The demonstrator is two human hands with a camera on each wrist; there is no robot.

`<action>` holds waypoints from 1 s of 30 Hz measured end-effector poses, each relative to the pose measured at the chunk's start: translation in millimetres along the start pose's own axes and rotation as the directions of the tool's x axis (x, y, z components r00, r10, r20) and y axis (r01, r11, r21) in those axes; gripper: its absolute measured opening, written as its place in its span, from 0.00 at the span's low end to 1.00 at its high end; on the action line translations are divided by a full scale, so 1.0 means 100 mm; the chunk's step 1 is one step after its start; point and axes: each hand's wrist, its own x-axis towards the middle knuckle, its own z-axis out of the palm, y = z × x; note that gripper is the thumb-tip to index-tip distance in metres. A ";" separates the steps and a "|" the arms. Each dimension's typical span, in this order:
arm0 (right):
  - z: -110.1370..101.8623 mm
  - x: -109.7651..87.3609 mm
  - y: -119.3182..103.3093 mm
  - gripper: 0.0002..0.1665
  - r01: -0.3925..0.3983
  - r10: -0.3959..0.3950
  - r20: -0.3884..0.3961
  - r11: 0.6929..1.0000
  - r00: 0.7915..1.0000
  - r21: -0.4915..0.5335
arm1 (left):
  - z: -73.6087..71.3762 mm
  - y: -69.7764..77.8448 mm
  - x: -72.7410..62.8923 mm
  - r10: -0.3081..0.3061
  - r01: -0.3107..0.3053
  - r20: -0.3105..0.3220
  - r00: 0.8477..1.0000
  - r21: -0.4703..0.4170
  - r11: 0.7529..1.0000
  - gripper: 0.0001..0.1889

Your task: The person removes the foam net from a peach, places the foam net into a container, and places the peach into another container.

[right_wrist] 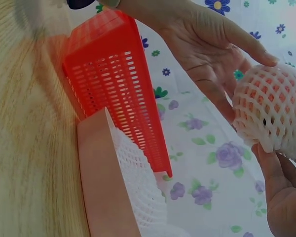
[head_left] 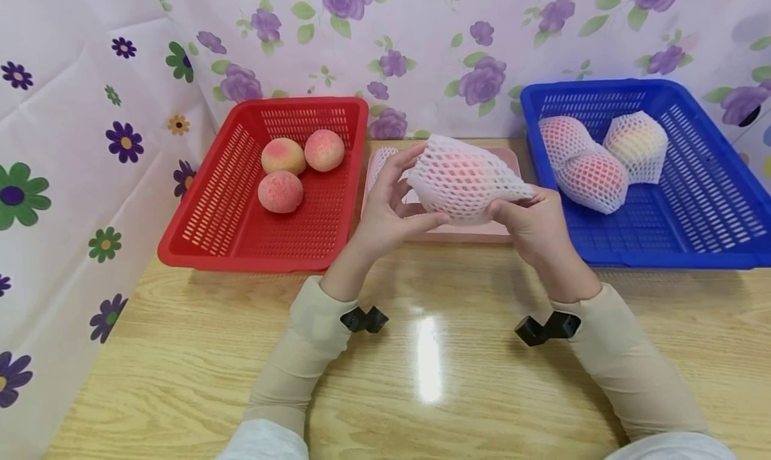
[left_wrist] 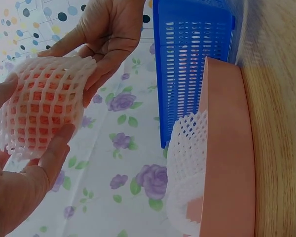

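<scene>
A peach in a white foam net (head_left: 460,179) is held up between both hands, over a pink box. My left hand (head_left: 388,209) grips its left end, thumb below and fingers behind. At the net's narrow right end, my right hand (head_left: 533,222) pinches the foam. The left wrist view shows the netted peach (left_wrist: 44,106) with the left fingers (left_wrist: 52,153) curled against it. In the right wrist view, the right hand (right_wrist: 286,197) has its fingers at the net's lower edge. Both hands partly hide the pink box (head_left: 502,229), where more white foam nets (right_wrist: 140,182) lie.
On the left stands a red basket (head_left: 241,262) with three bare peaches (head_left: 282,191). A blue basket (head_left: 668,256) on the right holds three netted peaches (head_left: 593,179). The wooden table (head_left: 434,413) runs in front, and a flowered cloth (head_left: 421,51) hangs behind.
</scene>
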 end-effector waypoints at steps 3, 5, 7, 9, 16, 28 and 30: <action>0.00 0.00 0.01 0.11 -0.018 0.018 0.006 1.000 1.000 -0.006 | 0.00 0.00 0.00 -0.011 0.011 -0.009 1.000 0.021 1.000 0.46; -0.01 -0.01 0.01 0.11 -0.024 0.025 0.030 1.000 0.999 -0.012 | 0.00 0.00 0.00 -0.020 0.020 -0.022 1.000 0.034 0.999 0.46; -0.01 -0.01 0.02 0.14 -0.021 0.022 0.069 1.000 0.997 -0.022 | 0.00 -0.01 0.00 -0.025 0.027 -0.036 0.999 0.041 0.999 0.46; -0.01 -0.02 0.03 0.19 -0.015 0.017 0.104 1.000 0.994 -0.025 | 0.00 -0.02 0.00 -0.029 0.031 -0.051 0.998 0.043 0.999 0.46; 0.00 -0.03 0.05 0.43 0.016 0.002 0.176 0.995 0.984 -0.103 | 0.02 -0.02 0.00 -0.056 0.056 -0.078 0.995 0.000 0.998 0.44; -0.03 0.00 0.10 0.41 -0.019 -0.030 0.298 0.987 0.954 0.159 | 0.08 0.07 -0.03 -0.086 0.091 -0.040 0.995 0.144 0.985 0.45; -0.05 0.00 0.10 0.37 -0.048 -0.015 0.320 0.981 0.947 0.189 | 0.05 0.11 -0.04 -0.068 0.073 -0.032 0.997 0.172 0.982 0.41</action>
